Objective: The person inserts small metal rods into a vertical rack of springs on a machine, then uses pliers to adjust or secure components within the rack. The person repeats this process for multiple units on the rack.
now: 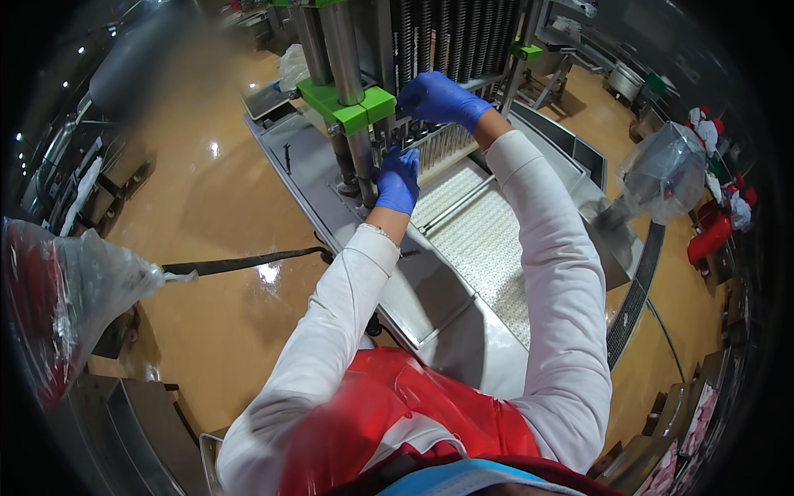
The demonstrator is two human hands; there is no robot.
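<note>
Both hands wear blue gloves and reach into a tall metal machine with rows of springs (451,37) and a row of thin needles (447,150) below them. My left hand (399,180) is low beside the steel column (361,165), its fingers closed at the left end of the needle row. Above and to the right, my right hand (442,97) bends over the machine's front, next to the green clamp block (347,106). Its fingers are curled, and the tips are hidden. What either hand grips cannot be made out. Beneath lies a white textured conveyor belt (480,240) with a metal rod (456,205) across it.
A grey metal frame (413,289) borders the belt on the left, with a small dark tool (288,159) on its far part. Plastic-wrapped equipment stands at left (91,289) and right (662,169). A dark hose (248,262) runs toward the machine; a floor drain grate (635,298) lies right.
</note>
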